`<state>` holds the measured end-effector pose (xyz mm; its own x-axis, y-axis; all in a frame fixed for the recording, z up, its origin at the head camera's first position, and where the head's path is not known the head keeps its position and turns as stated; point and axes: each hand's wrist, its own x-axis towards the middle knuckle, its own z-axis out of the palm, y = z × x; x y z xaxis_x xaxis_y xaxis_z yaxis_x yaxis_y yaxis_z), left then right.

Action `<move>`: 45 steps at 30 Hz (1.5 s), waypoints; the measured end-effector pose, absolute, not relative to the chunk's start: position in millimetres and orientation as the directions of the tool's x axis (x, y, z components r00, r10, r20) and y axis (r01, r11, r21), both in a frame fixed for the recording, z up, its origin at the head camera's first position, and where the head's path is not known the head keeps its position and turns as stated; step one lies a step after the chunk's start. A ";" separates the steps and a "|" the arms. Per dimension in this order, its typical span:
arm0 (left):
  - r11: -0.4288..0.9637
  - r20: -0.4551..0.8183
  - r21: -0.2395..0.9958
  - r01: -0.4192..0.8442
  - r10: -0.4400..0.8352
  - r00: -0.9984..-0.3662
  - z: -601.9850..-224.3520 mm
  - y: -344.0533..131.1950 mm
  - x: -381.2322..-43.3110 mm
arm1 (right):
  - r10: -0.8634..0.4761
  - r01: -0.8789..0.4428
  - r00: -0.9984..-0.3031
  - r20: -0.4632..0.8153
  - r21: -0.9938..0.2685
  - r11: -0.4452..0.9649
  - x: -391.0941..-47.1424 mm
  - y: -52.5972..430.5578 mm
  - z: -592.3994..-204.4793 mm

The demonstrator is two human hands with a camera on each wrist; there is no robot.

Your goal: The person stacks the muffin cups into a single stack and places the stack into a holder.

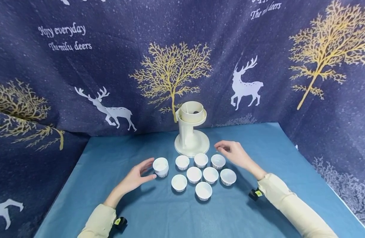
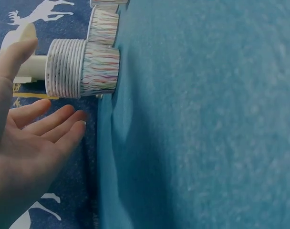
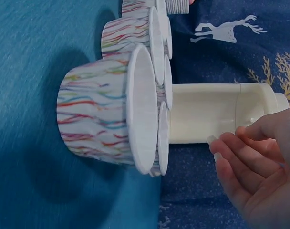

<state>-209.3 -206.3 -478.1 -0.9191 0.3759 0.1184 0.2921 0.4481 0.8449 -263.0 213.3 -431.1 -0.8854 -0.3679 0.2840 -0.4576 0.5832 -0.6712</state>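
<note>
A stack of white paper baking cups [image 1: 161,167] stands at the left, its many rims and coloured wavy lines showing in the left wrist view. My left hand [image 1: 136,177] is beside this stack, thumb and fingers spread around its near side; the left wrist view shows a gap between fingers and cups. To the right, several single paper cups [image 1: 203,191] stand upright in a loose cluster. Above the rightmost cups hovers my right hand [image 1: 234,153], fingers loosely bent and nothing visible in them. One striped cup [image 3: 97,109] looms close in the right wrist view.
Behind the cups stands a cream-coloured stand [image 1: 190,142] with a round base and a cylinder [image 1: 192,112] on top; a small dark spot shows inside the cylinder. Blue cloth [image 1: 140,215] covers the table, and a dark blue printed curtain [image 1: 111,66] hangs behind it.
</note>
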 end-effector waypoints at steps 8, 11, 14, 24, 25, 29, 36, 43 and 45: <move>0.497 0.100 0.827 0.263 0.330 -0.939 -477.7 -196.0 -212.4 | -0.386 -0.453 -0.885 0.262 -0.680 0.577 -264.3 209.7 -430.6; 0.494 0.097 0.831 0.255 0.322 -0.942 -479.6 -192.0 -212.9 | -0.391 -0.449 -0.885 0.252 -0.684 0.576 -263.4 208.1 -431.0; 0.492 0.096 0.833 0.255 0.325 -0.941 -481.9 -188.6 -213.3 | -0.401 -0.462 -0.877 0.263 -0.688 0.560 -262.4 205.5 -430.8; 0.491 0.115 0.835 0.249 0.288 -0.951 -484.6 -179.0 -218.6 | -0.426 -0.457 -0.871 0.246 -0.725 0.516 -262.7 196.9 -431.6; 0.496 0.118 0.831 0.251 0.283 -0.952 -484.8 -178.3 -219.3 | -0.426 -0.453 -0.872 0.241 -0.729 0.514 -263.0 196.5 -431.8; 0.500 0.123 0.831 0.244 0.263 -0.957 -485.0 -176.1 -221.1 | -0.439 -0.456 -0.867 0.235 -0.731 0.508 -263.7 195.2 -432.4; 0.491 0.131 0.837 0.240 0.247 -0.960 -484.2 -174.6 -222.8 | -0.463 -0.465 -0.856 0.228 -0.732 0.499 -264.6 191.4 -435.4; 0.497 0.140 0.831 0.249 0.246 -0.959 -481.2 -172.7 -222.0 | -0.462 -0.464 -0.856 0.234 -0.741 0.486 -264.1 181.2 -434.1; 0.505 0.136 0.828 0.244 0.240 -0.961 -480.7 -171.5 -221.6 | -0.469 -0.467 -0.853 0.230 -0.739 0.486 -264.1 177.6 -434.2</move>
